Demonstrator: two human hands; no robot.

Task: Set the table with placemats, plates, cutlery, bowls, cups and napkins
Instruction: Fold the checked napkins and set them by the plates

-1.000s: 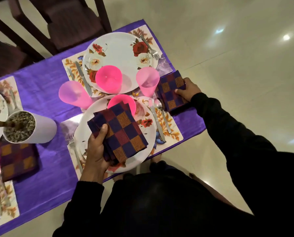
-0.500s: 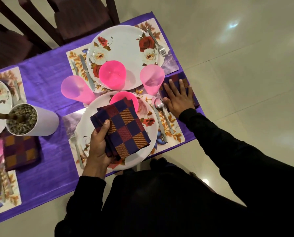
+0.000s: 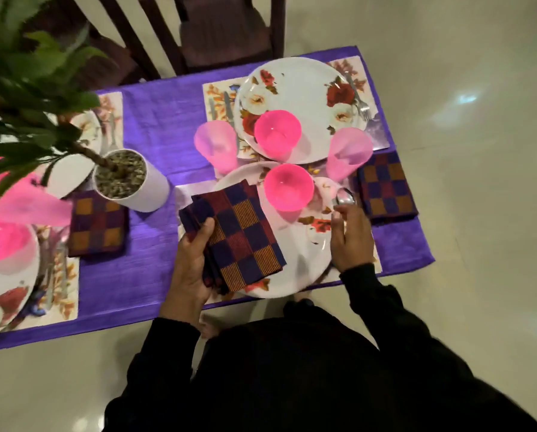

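Napkins [image 3: 242,235] — a folded checked stack — sit gripped in the left hand [image 3: 189,269] over the near plate [image 3: 298,263]. The right hand [image 3: 351,238], fingers relaxed, touches the spoon [image 3: 343,198] beside a pink bowl [image 3: 289,187] — a careless sweep could tip it.

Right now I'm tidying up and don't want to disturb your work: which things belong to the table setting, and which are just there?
Table setting:
- stack of checkered napkins held in left hand
- laid checkered napkin
- near floral plate, pink bowl, spoon by right hand
- pink cup

Just there:
- potted plant
- dark wooden chair
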